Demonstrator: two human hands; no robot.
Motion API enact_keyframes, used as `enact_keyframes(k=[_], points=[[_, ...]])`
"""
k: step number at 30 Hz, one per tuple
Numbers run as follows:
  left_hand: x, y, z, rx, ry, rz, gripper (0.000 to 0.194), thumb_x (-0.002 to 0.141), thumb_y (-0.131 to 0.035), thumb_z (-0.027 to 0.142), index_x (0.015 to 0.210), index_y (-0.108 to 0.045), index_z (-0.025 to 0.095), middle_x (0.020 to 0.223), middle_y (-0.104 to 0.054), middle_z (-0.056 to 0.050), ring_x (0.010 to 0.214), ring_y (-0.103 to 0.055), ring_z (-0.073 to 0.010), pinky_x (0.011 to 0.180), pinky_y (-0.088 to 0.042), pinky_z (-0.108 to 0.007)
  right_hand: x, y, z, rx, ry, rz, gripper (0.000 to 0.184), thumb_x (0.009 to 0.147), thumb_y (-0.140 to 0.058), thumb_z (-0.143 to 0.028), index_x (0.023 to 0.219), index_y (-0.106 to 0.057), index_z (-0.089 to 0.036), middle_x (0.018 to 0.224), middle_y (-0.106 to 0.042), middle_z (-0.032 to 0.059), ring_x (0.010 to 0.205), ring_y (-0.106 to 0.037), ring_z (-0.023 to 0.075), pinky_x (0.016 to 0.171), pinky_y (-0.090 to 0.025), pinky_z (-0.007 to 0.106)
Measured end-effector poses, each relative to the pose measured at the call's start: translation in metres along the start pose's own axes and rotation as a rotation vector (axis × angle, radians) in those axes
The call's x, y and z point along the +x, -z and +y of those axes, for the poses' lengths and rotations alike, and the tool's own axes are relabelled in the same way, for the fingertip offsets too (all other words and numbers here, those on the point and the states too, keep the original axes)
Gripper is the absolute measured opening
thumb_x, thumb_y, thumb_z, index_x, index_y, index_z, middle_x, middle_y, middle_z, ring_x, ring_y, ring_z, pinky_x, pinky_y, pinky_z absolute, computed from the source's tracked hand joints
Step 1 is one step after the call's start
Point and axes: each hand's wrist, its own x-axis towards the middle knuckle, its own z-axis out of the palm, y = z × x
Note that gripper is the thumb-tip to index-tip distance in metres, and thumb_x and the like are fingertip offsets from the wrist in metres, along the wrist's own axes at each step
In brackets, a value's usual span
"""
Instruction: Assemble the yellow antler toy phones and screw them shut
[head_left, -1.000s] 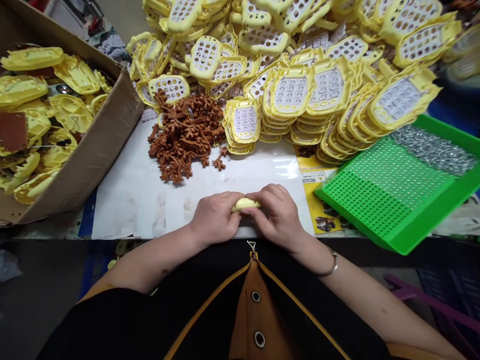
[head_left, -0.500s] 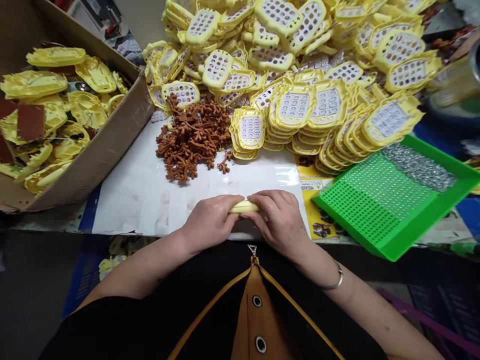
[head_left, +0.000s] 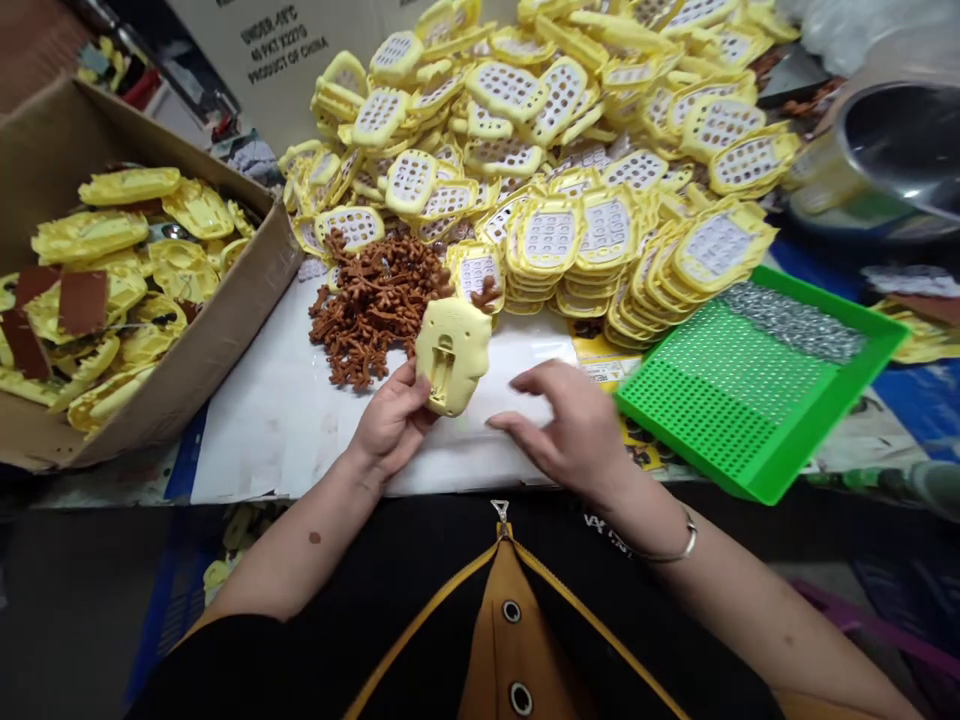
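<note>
Yellow casing (head_left: 469, 350) held upright in the left hand (head_left: 394, 420), above the white sheet (head_left: 270, 440)

At far left, a cardboard box (head_left: 217, 330) is filled with yellow shells and some flat brown pieces. To its right, brown branched parts (head_left: 371, 315) are heaped on the sheet. The casing's lower end is gripped between the left hand's thumb and fingers, just beside that heap; its face with a slotted recess (head_left: 442, 368) is turned to the camera. Brown antler-like pieces are seen at its top edge. Behind, perforated yellow shells (head_left: 508, 88) are piled loosely, with stacked shells (head_left: 550, 235) in front of them. Right of the casing, and apart from it, the right hand (head_left: 574, 425) is spread wide, thumb and fingers well parted, slightly blurred. Farther right, small silvery pieces (head_left: 795, 325) are gathered in one end of a green tray (head_left: 817, 425). At the right edge, a metal vessel (head_left: 855, 195) is partly seen.
</note>
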Motion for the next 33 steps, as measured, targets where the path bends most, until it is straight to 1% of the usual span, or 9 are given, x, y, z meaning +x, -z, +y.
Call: enact_keyframes(k=[3, 6, 8, 10, 12, 14, 21, 28, 33], points=[[-0.003, -0.007, -0.002, -0.084, 0.031, -0.062, 0.040, 0.066, -0.080, 0.034, 0.101, -0.066, 0.019, 0.101, -0.071, -0.005, 0.096, -0.065, -0.0175, 0.084, -0.049, -0.026, 0.008, -0.004, -0.008, 0.086, -0.128, -0.458, 0.042, 0.090, -0.045, -0.054, 0.084, -0.061, -0.015, 0.072, -0.067, 0.0063, 0.062, -0.060, 0.0167, 0.057, -0.040, 0.028], [-0.008, -0.014, 0.002, -0.010, -0.010, -0.078, 0.051, 0.065, -0.081, 0.039, 0.108, -0.064, 0.020, 0.110, -0.068, -0.007, 0.104, -0.062, -0.0202, 0.087, -0.047, -0.028, 0.013, -0.007, -0.020, -0.038, -0.177, -0.609, 0.039, 0.093, -0.042, -0.046, 0.084, -0.062, -0.014, 0.078, -0.070, 0.0099, 0.068, -0.065, 0.0205, 0.059, -0.039, 0.029], [-0.010, -0.018, 0.005, 0.033, -0.089, -0.026, 0.061, 0.058, -0.085, 0.038, 0.113, -0.061, 0.024, 0.109, -0.066, -0.004, 0.099, -0.062, -0.0179, 0.085, -0.048, -0.027, 0.014, -0.006, -0.026, -0.123, -0.158, -0.622, 0.037, 0.092, -0.043, -0.044, 0.089, -0.063, -0.013, 0.085, -0.071, 0.0128, 0.073, -0.068, 0.0253, 0.059, -0.040, 0.031], [-0.010, -0.023, 0.006, 0.038, -0.121, 0.047, 0.062, 0.058, -0.085, 0.036, 0.113, -0.059, 0.026, 0.098, -0.066, 0.000, 0.086, -0.063, -0.0144, 0.079, -0.048, -0.025, 0.014, -0.006, -0.030, -0.123, -0.174, -0.593, 0.043, 0.090, -0.045, -0.047, 0.109, -0.058, -0.011, 0.090, -0.072, 0.0141, 0.076, -0.069, 0.0280, 0.058, -0.041, 0.031], [-0.009, -0.027, 0.004, -0.001, -0.092, 0.080, 0.055, 0.062, -0.081, 0.038, 0.111, -0.059, 0.025, 0.088, -0.064, 0.002, 0.076, -0.062, -0.0122, 0.073, -0.049, -0.023, 0.014, -0.006, -0.031, -0.067, -0.218, -0.561, 0.066, 0.088, -0.047, -0.053, 0.135, -0.038, -0.008, 0.092, -0.072, 0.0146, 0.076, -0.071, 0.0286, 0.057, -0.042, 0.031], [-0.008, -0.029, 0.001, -0.034, -0.029, 0.052, 0.054, 0.063, -0.080, 0.037, 0.111, -0.060, 0.023, 0.084, -0.064, 0.002, 0.073, -0.061, -0.0117, 0.071, -0.049, -0.022, 0.014, -0.008, -0.030, -0.031, -0.219, -0.570, 0.083, 0.087, -0.048, -0.055, 0.146, -0.015, -0.006, 0.092, -0.073, 0.0154, 0.076, -0.071, 0.0290, 0.058, -0.044, 0.031], [-0.014, -0.027, 0.000, 0.023, 0.150, -0.087, 0.066, 0.058, -0.083, 0.029, 0.119, -0.058, 0.025, 0.089, -0.064, 0.001, 0.077, -0.062, -0.0135, 0.071, -0.048, -0.023, 0.007, -0.009, -0.028, -0.011, -0.235, -0.629, 0.097, 0.082, -0.052, -0.054, 0.148, -0.003, -0.002, 0.091, -0.074, 0.0182, 0.074, -0.072, 0.0318, 0.060, -0.048, 0.036], [-0.020, -0.024, -0.004, 0.014, 0.292, -0.120, 0.073, 0.054, -0.084, 0.029, 0.121, -0.056, 0.024, 0.099, -0.065, -0.003, 0.093, -0.063, -0.0221, 0.082, -0.047, -0.031, 0.002, -0.007, -0.039, 0.021, -0.280, -0.672, 0.088, 0.081, -0.050, -0.034, 0.146, -0.005, 0.006, 0.090, -0.074, 0.0200, 0.076, -0.071, 0.0297, 0.062, -0.049, 0.035], [-0.014, -0.026, -0.010, -0.082, 0.185, 0.033, 0.059, 0.059, -0.081, 0.037, 0.112, -0.061, 0.021, 0.087, -0.068, -0.001, 0.089, -0.064, -0.0201, 0.086, -0.048, -0.031, 0.005, -0.010, -0.035, -0.091, -0.195, -0.623, 0.081, 0.089, -0.043, -0.042, 0.147, -0.009, 0.004, 0.087, -0.074, 0.0188, 0.070, -0.071, 0.0288, 0.055, -0.048, 0.034]])
